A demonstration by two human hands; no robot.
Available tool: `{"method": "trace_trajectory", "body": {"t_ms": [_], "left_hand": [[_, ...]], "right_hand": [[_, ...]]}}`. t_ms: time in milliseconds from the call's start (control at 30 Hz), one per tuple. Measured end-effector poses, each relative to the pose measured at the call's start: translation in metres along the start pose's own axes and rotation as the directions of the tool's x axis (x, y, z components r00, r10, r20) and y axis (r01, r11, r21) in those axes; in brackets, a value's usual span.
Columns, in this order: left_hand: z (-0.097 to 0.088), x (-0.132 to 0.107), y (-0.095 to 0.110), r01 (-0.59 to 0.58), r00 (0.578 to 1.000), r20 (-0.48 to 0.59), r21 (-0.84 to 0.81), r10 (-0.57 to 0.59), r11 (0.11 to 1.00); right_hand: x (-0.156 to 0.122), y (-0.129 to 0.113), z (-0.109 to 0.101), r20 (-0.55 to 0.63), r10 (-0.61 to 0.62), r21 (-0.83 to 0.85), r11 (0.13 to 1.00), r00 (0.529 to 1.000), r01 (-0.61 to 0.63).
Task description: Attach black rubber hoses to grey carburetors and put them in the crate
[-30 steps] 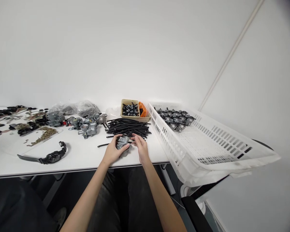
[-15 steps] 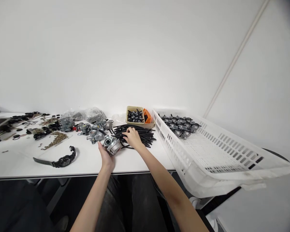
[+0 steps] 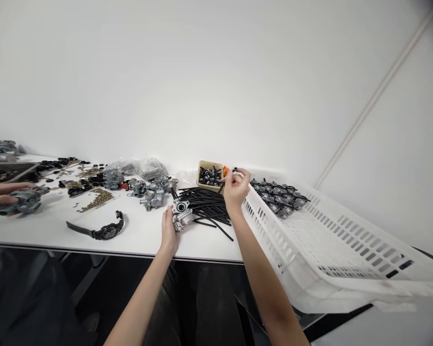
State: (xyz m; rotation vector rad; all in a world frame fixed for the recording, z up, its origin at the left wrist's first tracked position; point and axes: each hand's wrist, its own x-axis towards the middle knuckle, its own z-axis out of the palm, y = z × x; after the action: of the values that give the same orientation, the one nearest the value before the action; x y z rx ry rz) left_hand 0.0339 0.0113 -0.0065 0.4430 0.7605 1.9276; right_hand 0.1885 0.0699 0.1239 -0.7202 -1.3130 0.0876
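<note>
My left hand (image 3: 169,235) is closed around a silver carburetor (image 3: 182,214), held tilted just above the table with its round bore facing up toward me. My right hand (image 3: 236,190) is raised beside an orange basket (image 3: 225,170), fingers pinched on a black rubber hose (image 3: 222,187), mostly hidden by the hand. Below and to its left lies a pile of black hoses (image 3: 205,204). Behind the pile stands a beige bin (image 3: 210,186) holding many small black and metal parts. More carburetors (image 3: 153,197) sit left of my left hand.
At right, a white plastic crate (image 3: 296,254) holds several finished-looking carburetors (image 3: 277,194) with black hoses. A wristwatch (image 3: 106,232) lies near the table's front edge, below brass fittings (image 3: 97,199). Another person's hand (image 3: 7,192) grips a carburetor (image 3: 27,201) at far left.
My right hand has lifted from the hose pile and moved right, up beside the orange basket. The view has shifted left, and another person's hand with a carburetor has come into sight.
</note>
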Motion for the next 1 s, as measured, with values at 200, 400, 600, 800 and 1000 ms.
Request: {"method": "trace_trajectory", "body": {"t_ms": [200, 400, 600, 800, 1000], "left_hand": [[0.0, -0.002, -0.002, 0.019, 0.997, -0.075, 0.116, -0.01, 0.993], [0.001, -0.003, 0.001, 0.012, 0.995, -0.103, 0.035, -0.008, 0.999], [0.002, -0.002, 0.005, 0.067, 0.99, -0.127, -0.021, -0.069, 0.998], [0.001, -0.002, 0.004, 0.071, 0.991, -0.117, 0.005, -0.07, 0.997], [0.005, -0.005, 0.008, 0.079, 0.99, -0.111, -0.025, -0.081, 0.997]], "right_hand": [[-0.036, -0.022, -0.027, 0.309, 0.172, 0.372, 0.883, 0.936, -0.285], [-0.089, -0.006, -0.027, 0.458, 0.37, 0.312, 0.784, 0.808, -0.536], [-0.133, 0.005, -0.02, 0.447, 0.496, 0.213, 0.749, 0.744, -0.627], [-0.145, 0.013, -0.027, 0.593, 0.369, -0.056, 0.905, 0.715, -0.421], [-0.138, 0.02, -0.029, 0.697, 0.111, -0.375, 0.898, 0.708, 0.229]]}}
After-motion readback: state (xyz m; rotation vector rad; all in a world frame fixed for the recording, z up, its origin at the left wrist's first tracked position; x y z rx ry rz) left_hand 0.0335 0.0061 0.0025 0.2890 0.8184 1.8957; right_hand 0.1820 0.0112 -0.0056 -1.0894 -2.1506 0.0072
